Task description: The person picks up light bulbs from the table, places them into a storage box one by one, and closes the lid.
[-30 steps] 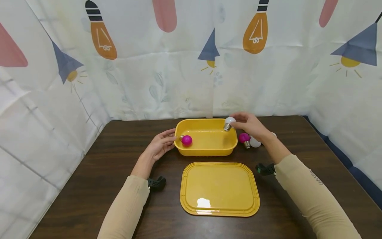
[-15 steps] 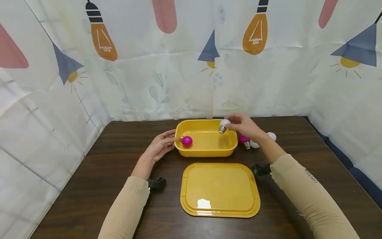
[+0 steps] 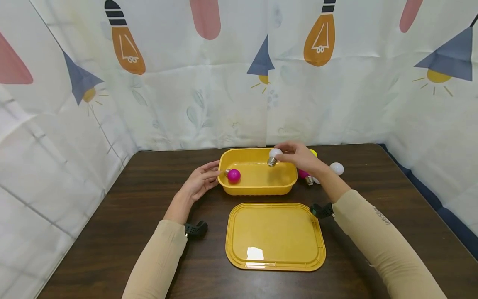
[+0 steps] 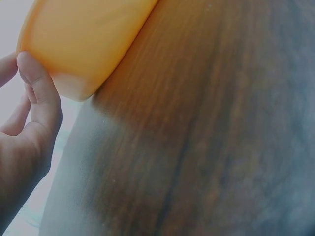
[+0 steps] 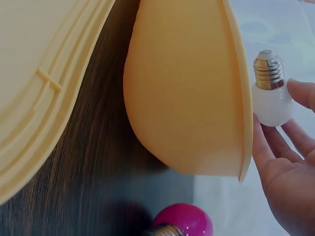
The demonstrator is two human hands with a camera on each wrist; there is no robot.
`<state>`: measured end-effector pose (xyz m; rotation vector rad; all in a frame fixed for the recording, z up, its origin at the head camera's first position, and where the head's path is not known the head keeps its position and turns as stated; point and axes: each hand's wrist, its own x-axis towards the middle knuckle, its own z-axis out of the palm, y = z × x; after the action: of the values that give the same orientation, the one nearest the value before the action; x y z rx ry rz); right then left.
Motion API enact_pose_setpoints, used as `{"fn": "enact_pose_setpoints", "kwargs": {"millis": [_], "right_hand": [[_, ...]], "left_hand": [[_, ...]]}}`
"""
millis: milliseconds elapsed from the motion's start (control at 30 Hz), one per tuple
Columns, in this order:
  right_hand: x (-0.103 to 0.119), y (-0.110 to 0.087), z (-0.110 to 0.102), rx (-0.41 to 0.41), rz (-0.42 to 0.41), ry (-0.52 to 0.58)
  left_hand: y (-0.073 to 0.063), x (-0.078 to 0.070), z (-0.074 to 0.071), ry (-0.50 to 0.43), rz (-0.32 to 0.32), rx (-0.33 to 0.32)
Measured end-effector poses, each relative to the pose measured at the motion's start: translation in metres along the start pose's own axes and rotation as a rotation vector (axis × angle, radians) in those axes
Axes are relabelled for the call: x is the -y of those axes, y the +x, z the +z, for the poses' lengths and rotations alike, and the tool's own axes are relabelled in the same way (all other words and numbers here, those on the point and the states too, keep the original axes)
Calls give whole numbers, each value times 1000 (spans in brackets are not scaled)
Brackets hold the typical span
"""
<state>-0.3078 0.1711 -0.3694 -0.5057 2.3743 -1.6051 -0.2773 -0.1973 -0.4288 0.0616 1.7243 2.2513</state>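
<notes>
I'd ease the white bulb (image 3: 274, 155) gently down before releasing it. It looks smooth and round, its silvery screw end tilted downward. The right hand (image 3: 301, 159) pinches it above the yellow tub (image 3: 257, 191); the left hand (image 3: 201, 181), fingers loosely extended, touches the tub's rim on the counter (image 3: 119, 241).

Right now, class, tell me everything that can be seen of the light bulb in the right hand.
The light bulb has a round, white, frosted-looking globe and a silvery, metallic-looking screw base. It appears unlit and shows no visible damage. The right hand holds the globe between thumb and fingers, over the yellow container. The base tilts downward, slightly left in the head view.
</notes>
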Motion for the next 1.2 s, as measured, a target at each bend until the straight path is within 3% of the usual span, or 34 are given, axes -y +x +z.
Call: {"fn": "enact_pose_setpoints", "kwargs": {"millis": [533, 1200], "right_hand": [[9, 8, 13, 32, -17, 5], [5, 30, 38, 62, -28, 96]], "left_hand": [[0, -1, 1, -9, 1, 0], [0, -1, 0, -9, 0, -9]]}}
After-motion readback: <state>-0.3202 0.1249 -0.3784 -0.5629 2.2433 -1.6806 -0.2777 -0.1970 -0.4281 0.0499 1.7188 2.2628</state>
